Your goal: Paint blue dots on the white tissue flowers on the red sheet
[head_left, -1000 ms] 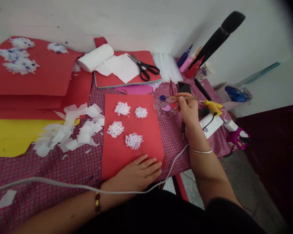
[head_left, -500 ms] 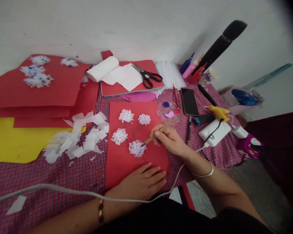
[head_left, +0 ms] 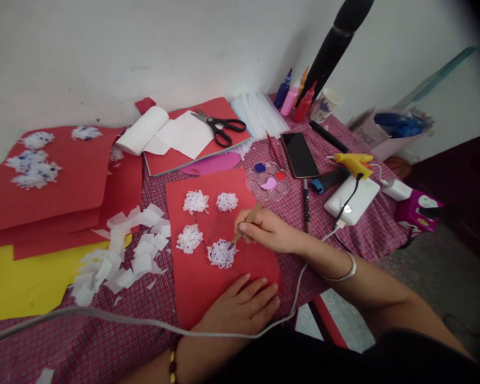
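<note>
A person's right hand [head_left: 264,230], fingers pinching a wooden stick [head_left: 246,224] at the lowest of four paper flowers, works over red paper [head_left: 208,298] near the surface's front edge, the left hand [head_left: 244,304] spread flat on it, fingers released. A white cable [head_left: 144,322] crosses in front.

- The left hand [head_left: 238,309] lies palm down, its fingers straight, slightly parted and angled up to the right.
- The left wrist [head_left: 184,354] is low in the view, near the bottom edge.
- The right hand [head_left: 268,232] closes in a pinch (thumb foremost).
- The right forearm [head_left: 368,282] slants in from the lower right.
</note>
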Motion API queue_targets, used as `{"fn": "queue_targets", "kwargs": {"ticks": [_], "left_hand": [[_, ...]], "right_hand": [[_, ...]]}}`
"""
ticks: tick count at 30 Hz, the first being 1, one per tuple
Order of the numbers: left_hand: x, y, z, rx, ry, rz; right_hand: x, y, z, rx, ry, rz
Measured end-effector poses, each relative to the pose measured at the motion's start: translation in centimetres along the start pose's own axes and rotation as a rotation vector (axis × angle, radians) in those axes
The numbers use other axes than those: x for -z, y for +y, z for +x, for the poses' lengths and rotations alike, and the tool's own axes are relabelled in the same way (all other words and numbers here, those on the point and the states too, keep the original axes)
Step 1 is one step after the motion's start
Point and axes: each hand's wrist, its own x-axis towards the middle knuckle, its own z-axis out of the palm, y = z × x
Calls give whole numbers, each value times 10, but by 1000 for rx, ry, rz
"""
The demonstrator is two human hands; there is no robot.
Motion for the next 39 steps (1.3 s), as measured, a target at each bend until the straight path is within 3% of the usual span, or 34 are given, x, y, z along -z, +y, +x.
{"fn": "queue_targets", "kwargs": {"ticks": [4, 10, 13, 16, 20, 24, 28, 33, 39], "left_hand": [[5, -1, 2, -13, 9, -2], [20, -2, 4, -2, -110, -18], [21, -2, 4, -14, -129, -25], [19, -1, 4, -4, -121, -27], [17, 0, 3, 5, -95, -27], [18, -2, 4, 1, -107, -19], [19, -3, 5, 3, -79, -26], [18, 0, 3, 7, -109, -36], [28, -1, 5, 37, -171, -144]], "right_hand": [[7, 0, 0, -54, 152, 33], [7, 3, 1, -2, 23, -49], [6, 4, 2, 12, 48, -73], [5, 5, 2, -6, 100, -19], [6, 6, 3, -14, 2, -57], [6, 6, 4, -28, 93, -22], [4, 8, 4, -15, 29, -26], [7, 14, 5, -28, 276, 112], [9, 25, 9, -1, 329, 129]]}}
